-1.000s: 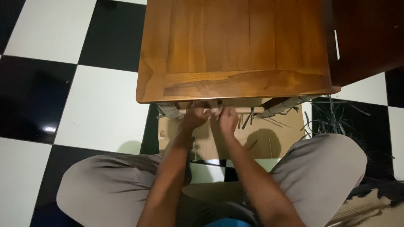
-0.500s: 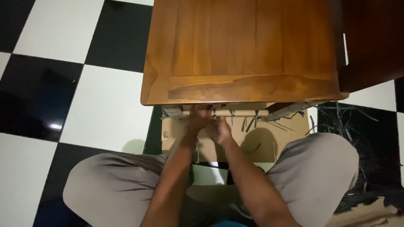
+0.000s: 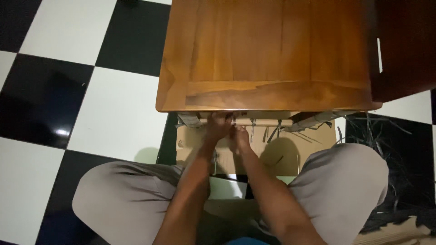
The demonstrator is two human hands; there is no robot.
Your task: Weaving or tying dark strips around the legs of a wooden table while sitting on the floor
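Knees: the person sat with both legs spread in grey trousers (image 3: pixel 131 199), and the work lay between them, low and close to the body.
Cardboard sheet: a brown cardboard sheet (image 3: pixel 254 152) lay flat on the floor under the forearms, partly in shadow.
Right hand: the right hand (image 3: pixel 240 137) was bent at the knuckles, fingertips pointed up toward the left hand and apparently pinching something too small to make out.
Left hand: the left hand (image 3: pixel 219 126) was just beyond it, fingers curled at the pale rod (image 3: pixel 268 122) that ran under the table edge; whether they gripped the rod itself or a thin strand on it could not be told (the table's shadow covered the contact).
Strands: thin dark strips (image 3: pixel 272 132) hung from the rod to the right of both hands, and a loose heap of similar strips (image 3: pixel 386 136) lay on the floor at far right.
Table: the wooden table top (image 3: pixel 268 54) overhung the rod and hid its upper side.
Floor: black-and-white tiles (image 3: pixel 91 104) lay all around.
Risk, sight: the overhang and shadow could have led the fingers to take the wrong strip.
Risk, grip: a fine strip pinched only at the tips could have slipped or snapped under a hard pull.
Risk, tangling: the hanging strips stood close together and could have snagged on the working fingers.
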